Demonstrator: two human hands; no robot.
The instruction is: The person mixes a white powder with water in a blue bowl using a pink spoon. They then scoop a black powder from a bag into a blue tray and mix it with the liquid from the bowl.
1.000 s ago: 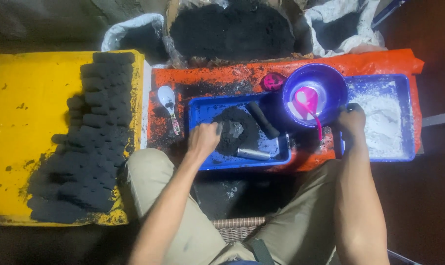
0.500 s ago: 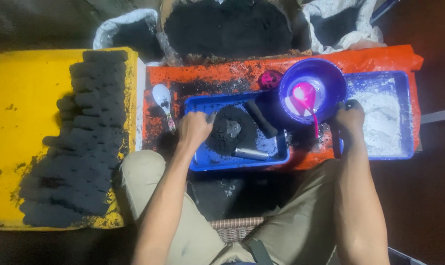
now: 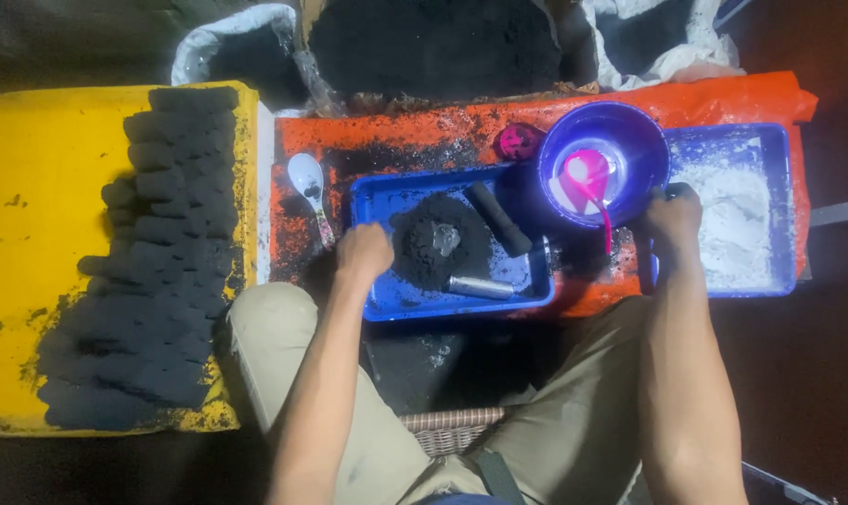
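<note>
Black powder mound [image 3: 435, 245] sits centre of blue tray [image 3: 377, 299], w/ a black cylinder [image 3: 499, 218] and metal tube [image 3: 480, 286] beside it. Left hand [image 3: 363, 252] rests at tray's left rim, fingers curled; grip state can't be told. Right hand [image 3: 672, 220] closed on near-left corner of second blue tray [image 3: 779, 187] w/ white powder, just below purple bowl [image 3: 603, 164]. Risk: tugging that tray may jolt bowl, spilling contents across orange tabletop [image 3: 396, 140].
</note>
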